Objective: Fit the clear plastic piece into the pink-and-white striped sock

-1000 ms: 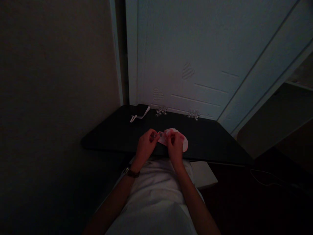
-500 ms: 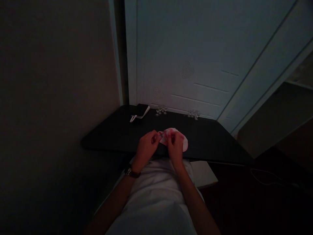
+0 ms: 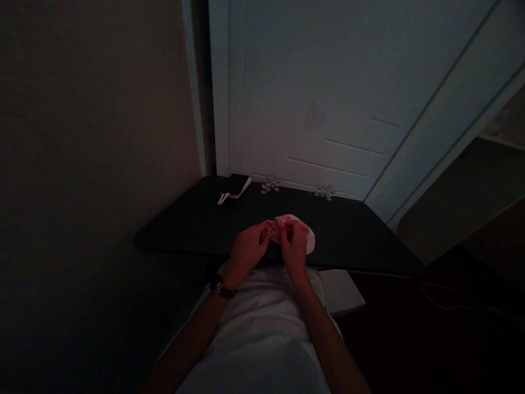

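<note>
A pink-and-white piece of cloth (image 3: 310, 242) with a rounded outline lies at the near side of the dark table, under my fingers. My right hand (image 3: 295, 253) is closed, its thumb and fingertips pinching the cloth's upper part. Just left of it, my left hand (image 3: 248, 250) is closed on a small clear plastic piece (image 3: 271, 232), held against the cloth's left end. Dim light and my fingers hide the exact shape of that piece. A watch (image 3: 221, 287) is on my left wrist.
Two clusters of small clear pieces, one left (image 3: 270, 185) and one right (image 3: 325, 191), sit along the back of the dark table (image 3: 184, 227). A dark-and-white device (image 3: 238, 186) lies back left. Behind stands a pale panel (image 3: 279, 82); a white box-like object (image 3: 342, 291) is below the table's front edge.
My left hand has shifted slightly down and to the right, and the clear piece has turned against the cloth. My right hand keeps almost the same place.
</note>
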Available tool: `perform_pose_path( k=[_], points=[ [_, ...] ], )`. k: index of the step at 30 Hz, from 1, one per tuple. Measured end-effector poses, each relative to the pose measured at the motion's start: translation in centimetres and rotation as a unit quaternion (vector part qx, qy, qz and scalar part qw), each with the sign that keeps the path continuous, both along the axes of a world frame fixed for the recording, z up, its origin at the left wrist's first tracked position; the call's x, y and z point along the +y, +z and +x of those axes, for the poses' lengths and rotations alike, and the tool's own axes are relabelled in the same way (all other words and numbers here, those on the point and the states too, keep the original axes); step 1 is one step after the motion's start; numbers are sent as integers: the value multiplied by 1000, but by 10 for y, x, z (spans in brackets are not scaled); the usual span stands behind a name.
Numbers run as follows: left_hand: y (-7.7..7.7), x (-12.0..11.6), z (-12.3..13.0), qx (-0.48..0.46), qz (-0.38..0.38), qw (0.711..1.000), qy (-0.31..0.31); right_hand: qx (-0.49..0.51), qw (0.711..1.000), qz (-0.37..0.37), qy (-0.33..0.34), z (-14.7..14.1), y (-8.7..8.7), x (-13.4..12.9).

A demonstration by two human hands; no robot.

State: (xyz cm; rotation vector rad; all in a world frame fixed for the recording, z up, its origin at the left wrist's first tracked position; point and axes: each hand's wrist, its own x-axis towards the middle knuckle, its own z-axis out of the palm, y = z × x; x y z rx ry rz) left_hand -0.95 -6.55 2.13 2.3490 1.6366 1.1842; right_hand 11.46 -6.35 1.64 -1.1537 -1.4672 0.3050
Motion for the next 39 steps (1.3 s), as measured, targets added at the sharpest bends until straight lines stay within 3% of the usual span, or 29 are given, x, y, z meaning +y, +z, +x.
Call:
perform_pose_path(
  k=[11,39],
  points=[
    [2,-3,1,-8,-10,1000,10,4,999,-12,46,-2,2,0],
    [2,0,-4,-128,-9,992,5,9,1000,-13,22,-1,1,-1]
  ],
)
